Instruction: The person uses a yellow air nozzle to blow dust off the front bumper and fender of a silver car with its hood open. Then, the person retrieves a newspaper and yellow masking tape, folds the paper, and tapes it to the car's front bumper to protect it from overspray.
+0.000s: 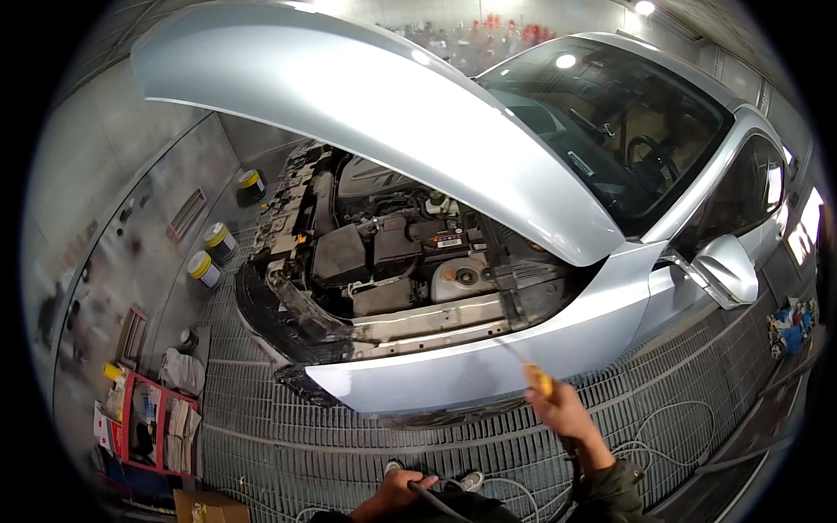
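My right hand [558, 405] grips a yellow tool [542, 381] with a long thin metal tube, blurred, pointing toward the silver car's front fender [602, 322]. My left hand [403, 488] is closed around a dark hose [433, 497] near the lower edge. The raised silver hood [349, 87] hangs over the exposed engine bay [392, 244]. Beside the fender's upper edge runs a bare metal rail [427, 321]. The car's front end [261, 314] has dark, exposed parts with no bumper visible.
Three yellow-lidded buckets [218, 244] stand along the left wall. A red rack [139, 427] of papers and a cardboard box [209, 510] are at lower left. Hoses [706, 405] lie on the floor grating [244, 410]. The side mirror [724, 270] juts out at right.
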{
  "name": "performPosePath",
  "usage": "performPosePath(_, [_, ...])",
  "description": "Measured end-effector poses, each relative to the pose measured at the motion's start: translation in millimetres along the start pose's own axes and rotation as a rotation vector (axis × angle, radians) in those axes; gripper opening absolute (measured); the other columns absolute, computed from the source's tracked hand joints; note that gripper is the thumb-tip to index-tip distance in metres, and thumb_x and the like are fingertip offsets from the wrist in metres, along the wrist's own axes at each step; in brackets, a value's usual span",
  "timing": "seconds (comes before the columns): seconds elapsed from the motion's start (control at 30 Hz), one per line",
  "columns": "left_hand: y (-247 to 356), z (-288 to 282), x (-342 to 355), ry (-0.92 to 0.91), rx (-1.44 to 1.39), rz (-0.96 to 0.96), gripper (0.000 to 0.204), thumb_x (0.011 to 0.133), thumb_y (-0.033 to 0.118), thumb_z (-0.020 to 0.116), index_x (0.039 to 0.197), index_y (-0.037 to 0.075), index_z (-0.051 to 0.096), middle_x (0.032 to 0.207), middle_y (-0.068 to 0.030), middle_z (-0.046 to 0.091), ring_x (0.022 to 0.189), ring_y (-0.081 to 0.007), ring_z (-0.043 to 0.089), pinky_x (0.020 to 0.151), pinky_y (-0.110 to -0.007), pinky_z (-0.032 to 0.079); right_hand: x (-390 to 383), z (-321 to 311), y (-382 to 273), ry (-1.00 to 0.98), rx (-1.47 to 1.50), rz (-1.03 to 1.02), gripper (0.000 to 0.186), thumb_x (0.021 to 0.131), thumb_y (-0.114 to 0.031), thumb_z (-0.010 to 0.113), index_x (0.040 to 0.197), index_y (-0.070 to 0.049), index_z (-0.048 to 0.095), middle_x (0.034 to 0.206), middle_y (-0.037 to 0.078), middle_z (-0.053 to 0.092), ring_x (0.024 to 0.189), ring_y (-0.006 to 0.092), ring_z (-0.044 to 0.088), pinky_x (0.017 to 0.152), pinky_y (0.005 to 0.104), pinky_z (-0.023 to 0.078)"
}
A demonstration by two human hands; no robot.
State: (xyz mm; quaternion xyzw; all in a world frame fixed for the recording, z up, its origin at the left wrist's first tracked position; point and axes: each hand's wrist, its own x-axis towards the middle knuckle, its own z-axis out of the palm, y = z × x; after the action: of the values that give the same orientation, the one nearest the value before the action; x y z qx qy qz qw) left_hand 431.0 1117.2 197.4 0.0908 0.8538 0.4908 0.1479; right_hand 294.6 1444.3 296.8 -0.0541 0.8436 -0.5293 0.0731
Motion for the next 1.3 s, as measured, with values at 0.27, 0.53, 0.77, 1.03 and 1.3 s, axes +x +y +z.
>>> performPosePath(0.27, [-37.3, -20.0, -22.5, 0.065, -0.052, -0.11, 0.045, 0.089, 0.027, 0.069, 0.057, -0.001, 0.052, 0.046, -0.0106, 0.039, 0.043, -0.0127, 0.036, 0.045, -0.035, 0.032, 20.6, 86.0, -38.8, -0.525, 0.079, -0.055, 0.036, 0.097, -0.031, 0.059, 0.121, -0.005, 0.059, 0.093, 0.009, 0.065, 0.085, 0.017, 0.059, 0.079, 0.0337, 0.049])
performPosePath(0.53, [-61.3, -43.0, -20.0, -0.067, -0.022, -0.198, 0.055, 0.089, 0.038, 0.067, 0.054, 0.0, 0.049, 0.044, -0.0092, 0.035, 0.041, -0.0198, 0.031, 0.044, -0.038, 0.026, -29.7, -31.7, 24.4, 0.75, -0.289, 0.163, 0.014, 0.092, -0.01, 0.057, 0.1, 0.001, 0.059, 0.07, 0.006, 0.061, 0.059, 0.014, 0.056, 0.053, 0.0313, 0.046])
performPosePath(0.77, [-55.1, -55.0, 2.9, -0.253, 0.021, 0.009, 0.055, 0.091, 0.039, 0.066, 0.054, 0.001, 0.049, 0.045, -0.0122, 0.035, 0.039, -0.0244, 0.036, 0.045, -0.04, 0.027, -74.0, 59.5, -22.9, -0.092, 0.132, 0.324, 0.032, 0.094, -0.018, 0.059, 0.122, -0.003, 0.058, 0.074, 0.002, 0.06, 0.063, 0.01, 0.055, 0.055, 0.027, 0.045])
performPosePath(1.03, [-77.7, -56.4, 7.2, -0.251, 0.086, -0.041, 0.054, 0.085, 0.037, 0.072, 0.051, 0.001, 0.051, 0.047, -0.0171, 0.043, 0.044, -0.0356, 0.044, 0.045, -0.042, 0.032, -36.0, 3.2, -9.6, 0.562, -0.321, 0.316, 0.027, 0.09, -0.02, 0.063, 0.108, 0.0, 0.061, 0.079, 0.022, 0.064, 0.078, 0.0378, 0.067, 0.069, 0.0425, 0.05])
performPosePath(1.3, [-55.2, -36.2, 0.8, -0.2, 0.009, -0.046, 0.054, 0.084, 0.042, 0.073, 0.055, -0.001, 0.054, 0.049, -0.0181, 0.047, 0.045, -0.033, 0.05, 0.047, -0.042, 0.036, 5.0, -43.2, -6.3, 0.543, -0.196, 0.347, 0.026, 0.091, -0.02, 0.062, 0.102, 0.003, 0.061, 0.063, 0.01, 0.06, 0.057, 0.0202, 0.061, 0.055, 0.0358, 0.047])
